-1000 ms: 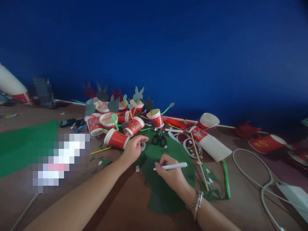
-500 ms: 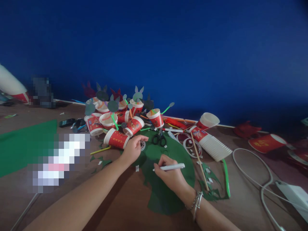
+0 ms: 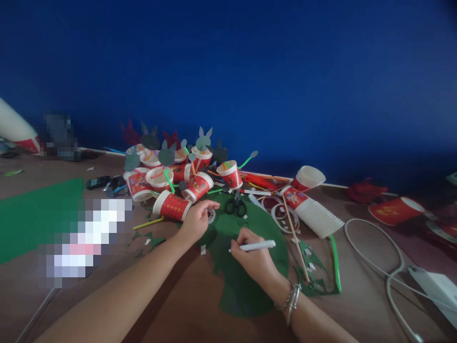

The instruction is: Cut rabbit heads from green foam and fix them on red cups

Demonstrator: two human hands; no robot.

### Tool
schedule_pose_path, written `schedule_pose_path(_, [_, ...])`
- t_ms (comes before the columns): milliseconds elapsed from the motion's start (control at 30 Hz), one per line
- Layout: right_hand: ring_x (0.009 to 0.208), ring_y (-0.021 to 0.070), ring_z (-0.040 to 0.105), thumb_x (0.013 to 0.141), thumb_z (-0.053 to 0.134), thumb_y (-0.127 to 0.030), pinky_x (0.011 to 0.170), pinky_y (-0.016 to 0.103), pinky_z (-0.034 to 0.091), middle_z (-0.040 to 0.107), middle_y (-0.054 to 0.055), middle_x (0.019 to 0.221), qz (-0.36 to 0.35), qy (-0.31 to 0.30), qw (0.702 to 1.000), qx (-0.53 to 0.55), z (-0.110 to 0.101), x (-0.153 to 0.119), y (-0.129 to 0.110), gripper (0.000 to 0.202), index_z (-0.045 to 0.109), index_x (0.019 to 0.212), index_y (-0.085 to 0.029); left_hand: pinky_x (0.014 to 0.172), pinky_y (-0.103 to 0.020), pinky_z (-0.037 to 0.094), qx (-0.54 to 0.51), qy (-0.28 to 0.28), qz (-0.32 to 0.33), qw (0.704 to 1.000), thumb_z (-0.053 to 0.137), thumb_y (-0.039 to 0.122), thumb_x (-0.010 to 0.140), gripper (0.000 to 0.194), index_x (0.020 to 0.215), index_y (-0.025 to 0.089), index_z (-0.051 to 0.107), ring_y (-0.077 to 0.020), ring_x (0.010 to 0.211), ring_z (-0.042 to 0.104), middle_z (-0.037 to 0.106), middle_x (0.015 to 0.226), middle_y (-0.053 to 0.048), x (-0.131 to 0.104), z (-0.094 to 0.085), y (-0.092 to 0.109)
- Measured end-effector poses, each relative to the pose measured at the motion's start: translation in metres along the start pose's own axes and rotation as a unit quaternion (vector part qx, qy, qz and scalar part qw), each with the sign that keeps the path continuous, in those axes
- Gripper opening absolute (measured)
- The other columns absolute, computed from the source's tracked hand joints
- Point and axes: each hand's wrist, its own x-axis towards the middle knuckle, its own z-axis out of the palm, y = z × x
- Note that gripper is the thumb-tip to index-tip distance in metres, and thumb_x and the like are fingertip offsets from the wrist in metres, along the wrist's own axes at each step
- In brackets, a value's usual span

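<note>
My right hand point(image 3: 255, 250) is closed round a white marker pen point(image 3: 260, 245), its tip end towards the left, above a large green paper sheet point(image 3: 246, 290) with a rounded right edge and a cut, ragged left edge. My left hand point(image 3: 200, 216) rests at the sheet's upper left with its fingers stretched out and nothing in them. A white roll of tape point(image 3: 211, 216) lies partly hidden behind those fingers. Beyond the hands, black-handled scissors point(image 3: 235, 206) lie on the green sheet. A tipped red paper cup point(image 3: 172, 206) is just behind my left hand.
Several red cups with paper rabbit heads point(image 3: 204, 141) crowd the back. At right are a stack of paper cups point(image 3: 316, 216), a wooden stick point(image 3: 296, 240), green scraps point(image 3: 310, 257) and a white cable point(image 3: 402, 247). Another green sheet point(image 3: 39, 214) lies at left.
My right hand and the marker pen have shifted very slightly to the right and up. My left hand stays in place.
</note>
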Motion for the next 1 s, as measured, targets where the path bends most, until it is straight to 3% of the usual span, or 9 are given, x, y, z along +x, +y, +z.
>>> schedule_pose_path(767, [0.046,0.0092,0.033,0.07,0.053,-0.023,0.044,0.021,0.024,0.037,-0.007,0.046,-0.01,0.007,1.0,0.017,0.0,0.0002,-0.0001,0.025,0.034,0.053,-0.022,0.085,-0.028,0.051,0.007,0.002,0.008,1.0,0.035,0.001,0.074,0.039,0.094,0.017,0.065,-0.0154,0.09,0.065,0.071,0.095,-0.005,0.0004,0.0002,-0.0029])
schedule_pose_path(1000, [0.041,0.0097,0.037,0.077,0.049,-0.034,0.043,0.021,0.031,0.041,-0.007,0.04,0.059,0.002,0.987,0.148,-0.0009,0.0024,0.004,0.028,0.036,0.054,-0.023,0.086,-0.028,0.05,0.008,0.002,0.0,1.0,0.035,0.002,0.075,0.038,0.094,0.016,0.065,-0.0158,0.091,0.065,0.071,0.095,-0.006,0.0,0.0002,-0.0025])
